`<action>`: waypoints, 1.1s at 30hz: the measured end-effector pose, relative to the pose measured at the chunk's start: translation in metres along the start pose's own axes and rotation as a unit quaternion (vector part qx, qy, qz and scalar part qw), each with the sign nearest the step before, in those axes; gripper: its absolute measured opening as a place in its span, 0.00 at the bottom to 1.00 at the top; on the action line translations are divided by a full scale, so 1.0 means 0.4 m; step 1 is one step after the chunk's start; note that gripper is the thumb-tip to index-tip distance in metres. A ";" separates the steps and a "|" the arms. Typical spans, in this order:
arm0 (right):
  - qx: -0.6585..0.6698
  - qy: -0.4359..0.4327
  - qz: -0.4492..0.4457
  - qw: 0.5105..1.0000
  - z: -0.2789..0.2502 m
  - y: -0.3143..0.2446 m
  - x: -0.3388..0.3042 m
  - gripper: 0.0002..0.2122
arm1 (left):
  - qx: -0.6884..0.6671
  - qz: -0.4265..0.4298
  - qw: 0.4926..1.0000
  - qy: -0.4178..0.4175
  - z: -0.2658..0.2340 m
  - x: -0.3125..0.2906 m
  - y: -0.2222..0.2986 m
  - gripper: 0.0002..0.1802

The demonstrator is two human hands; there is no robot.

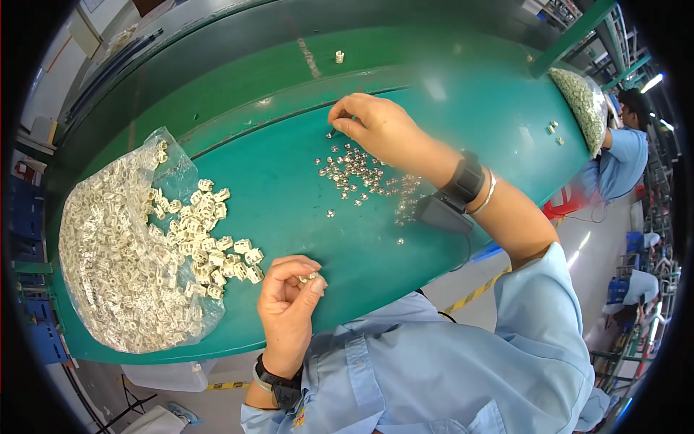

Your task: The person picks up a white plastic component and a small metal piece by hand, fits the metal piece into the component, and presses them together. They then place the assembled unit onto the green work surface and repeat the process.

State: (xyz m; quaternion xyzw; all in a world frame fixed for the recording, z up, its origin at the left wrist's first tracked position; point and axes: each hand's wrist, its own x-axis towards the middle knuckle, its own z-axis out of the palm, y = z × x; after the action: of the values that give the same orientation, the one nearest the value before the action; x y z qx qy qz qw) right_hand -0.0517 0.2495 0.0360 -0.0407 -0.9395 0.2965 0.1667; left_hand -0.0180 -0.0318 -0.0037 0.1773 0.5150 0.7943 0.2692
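My left hand point(290, 298) is closed near the table's front edge, pinching a small cream plastic part point(309, 277) between thumb and fingers. Farther out, my right hand point(383, 129) is also closed, its thumb and forefinger together at a small dark, shiny piece point(330, 134). Whether that piece is lifted or touches the table I cannot tell. Just below the right hand lies a scatter of small round metal pieces point(354, 172). To the left of my left hand, loose cream plastic parts point(206, 228) spill from a large clear plastic bag point(130, 253) full of the same parts.
The green tabletop point(260, 192) runs across the view. A dark box-shaped object point(442, 215) sits under my right forearm. One cream part point(339, 56) stands on the far green conveyor-like strip point(246, 108). At the far right are another filled bag point(580, 105) and a co-worker point(625, 155).
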 end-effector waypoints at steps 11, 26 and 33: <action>-0.044 -0.011 -0.005 0.999 0.037 0.019 0.021 0.06 | -0.050 -0.054 0.997 -0.005 0.000 0.003 0.017 0.13; -0.066 -0.042 -0.033 0.996 0.002 -0.032 -0.018 0.05 | -0.040 -0.010 0.999 -0.006 -0.002 -0.002 -0.004 0.15; 0.051 -0.039 -0.066 0.996 -0.063 -0.143 -0.135 0.06 | 0.013 -0.005 0.999 0.044 0.020 0.003 0.001 0.16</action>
State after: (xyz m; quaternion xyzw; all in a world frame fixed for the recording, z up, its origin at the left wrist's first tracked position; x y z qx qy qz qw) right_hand 0.0088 0.2069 0.0725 0.0412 -0.9297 0.3336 0.1507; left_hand -0.0144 -0.0253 -0.0001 0.1435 0.5376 0.7930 0.2480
